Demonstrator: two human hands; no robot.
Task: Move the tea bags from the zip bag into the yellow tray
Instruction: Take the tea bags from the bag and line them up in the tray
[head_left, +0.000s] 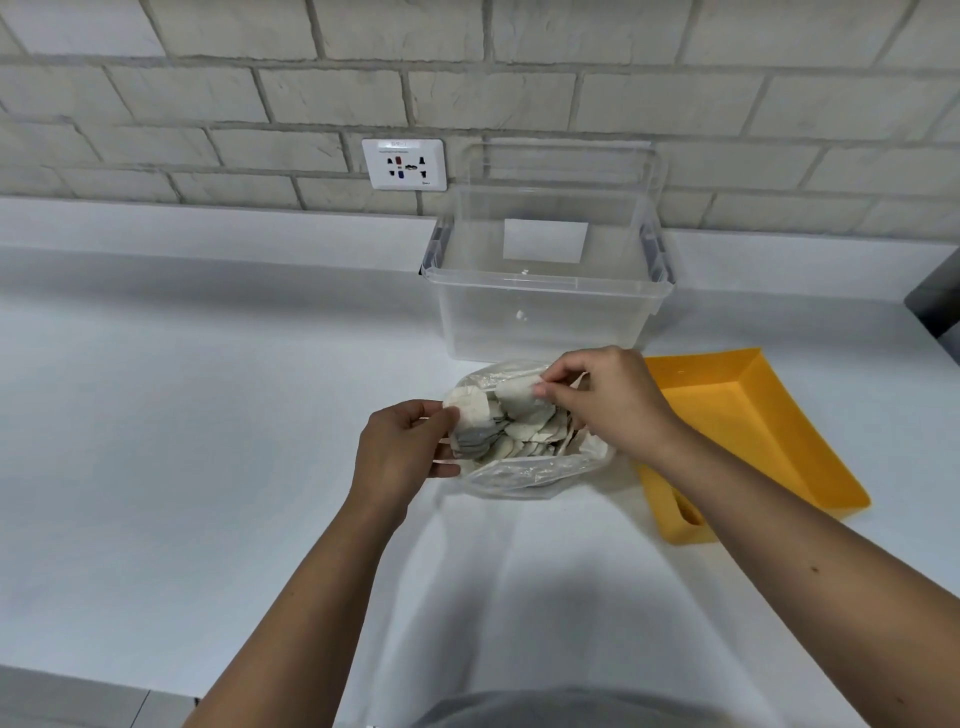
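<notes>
Now left hand (400, 447) clamped the clear plastic zip bag (519, 475) at nine o'clock, right hand (602, 395) fingers (551, 387) pinched a pale paper tea bag (522, 395), yellow plastic tray (753, 415) at three o'clock.

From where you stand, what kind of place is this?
Probably a kitchen or pantry: a white counter against a tiled wall with a power socket, and tea bags in a zip bag.

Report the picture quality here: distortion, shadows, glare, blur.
Head view: the wide-angle lens bows the brick wall courses and the counter edge; light is soft and even, with faint shadows on the counter in front of the zip bag, whose plastic shows a pale sheen; the tea bags look slightly soft, fine detail lost.
</notes>
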